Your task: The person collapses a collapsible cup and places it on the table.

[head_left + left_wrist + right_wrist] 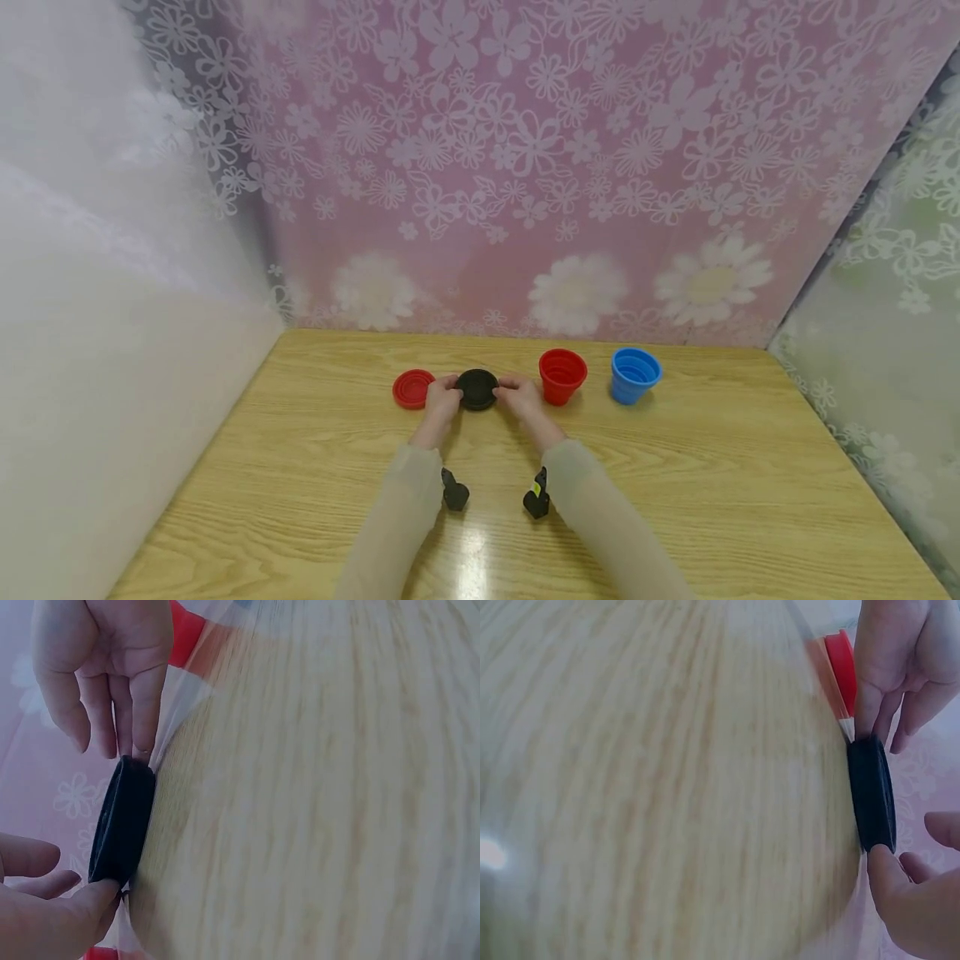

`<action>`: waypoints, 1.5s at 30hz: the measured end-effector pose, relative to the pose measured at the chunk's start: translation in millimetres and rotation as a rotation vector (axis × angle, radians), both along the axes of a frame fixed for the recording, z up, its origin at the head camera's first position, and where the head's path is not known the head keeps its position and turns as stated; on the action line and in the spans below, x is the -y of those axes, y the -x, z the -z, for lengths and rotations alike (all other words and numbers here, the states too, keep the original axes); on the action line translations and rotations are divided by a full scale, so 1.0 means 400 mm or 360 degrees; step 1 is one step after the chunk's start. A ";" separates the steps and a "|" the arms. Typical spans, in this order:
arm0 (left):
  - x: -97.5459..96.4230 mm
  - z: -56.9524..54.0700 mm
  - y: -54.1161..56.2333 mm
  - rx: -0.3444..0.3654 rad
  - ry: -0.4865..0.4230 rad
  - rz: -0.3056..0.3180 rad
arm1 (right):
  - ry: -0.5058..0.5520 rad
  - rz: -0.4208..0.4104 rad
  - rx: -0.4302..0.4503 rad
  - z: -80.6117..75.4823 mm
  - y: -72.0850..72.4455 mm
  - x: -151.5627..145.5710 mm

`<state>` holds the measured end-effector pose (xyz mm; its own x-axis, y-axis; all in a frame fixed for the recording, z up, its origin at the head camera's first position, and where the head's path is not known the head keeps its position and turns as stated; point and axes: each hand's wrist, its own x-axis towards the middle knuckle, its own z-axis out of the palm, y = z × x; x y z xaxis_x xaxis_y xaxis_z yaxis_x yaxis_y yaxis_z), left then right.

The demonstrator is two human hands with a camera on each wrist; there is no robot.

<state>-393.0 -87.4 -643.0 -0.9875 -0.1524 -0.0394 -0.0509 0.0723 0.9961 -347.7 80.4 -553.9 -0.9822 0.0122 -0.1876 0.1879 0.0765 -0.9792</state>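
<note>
A black collapsed folding cup (477, 390), flat and round, lies between my two hands. My left hand (442, 398) grips its left rim, with the thumb against the edge in the left wrist view. At the opposite rim my right hand (521, 396) pinches the edge between thumb and fingers. Seen side-on in the right wrist view, the black cup (871, 795) is a thick disc close to the wooden tabletop; whether it touches the wood I cannot tell. Just left of my left hand sits a red collapsed cup (413, 389).
To the right of my right hand stands an expanded red cup (562, 377). Farther right is an expanded blue cup (635, 376). A floral curtain (525, 208) rises behind the wooden table (300, 483). Black wrist-camera mounts (454, 492) sit by both sleeves.
</note>
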 end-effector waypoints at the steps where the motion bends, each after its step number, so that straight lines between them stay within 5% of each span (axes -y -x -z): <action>1: -0.003 -0.023 -0.016 -0.0014 0.0012 -0.0004 | -0.0037 0.0015 0.0038 -0.040 -0.026 0.009; 3: -0.013 -0.098 -0.062 0.0006 0.0049 -0.0011 | -0.0101 0.0034 0.0088 -0.124 -0.082 0.023; 7: 0.018 0.117 0.085 0.0003 0.0059 0.0025 | -0.0216 -0.0002 0.0096 -0.154 -0.104 0.026; 10: 0.030 0.167 0.117 0.0005 0.0094 0.0030 | -0.0270 -0.0061 0.0035 -0.158 -0.113 0.024; 12: 0.031 0.160 0.110 -0.0037 0.0184 0.0015 | -0.0295 -0.0094 -0.0015 -0.158 -0.120 0.021; 16: 0.016 0.057 0.036 -0.0161 0.0377 0.0008 | -0.0334 -0.0133 -0.0128 -0.157 -0.136 0.010; 18: 0.001 -0.028 -0.024 -0.0272 0.0446 0.0012 | -0.0381 -0.0122 -0.0194 -0.158 -0.146 -0.001; 23: -0.045 -0.292 -0.200 -0.0269 0.0360 0.0096 | -0.0485 -0.0096 -0.0328 -0.162 -0.176 -0.030; 26: -0.071 -0.381 -0.256 -0.0168 0.0318 0.0116 | -0.0466 -0.0118 -0.0348 -0.164 -0.190 -0.048; 28: -0.081 -0.400 -0.269 -0.0156 0.0328 0.0138 | -0.0428 -0.0120 -0.0337 -0.164 -0.197 -0.062; 42: -0.153 -0.397 -0.283 -0.0235 0.0212 0.0359 | -0.0506 -0.0059 -0.0277 -0.174 -0.238 -0.179; 45: -0.177 -0.396 -0.283 -0.0222 0.0192 0.0387 | -0.0459 -0.0048 -0.0317 -0.148 -0.227 -0.223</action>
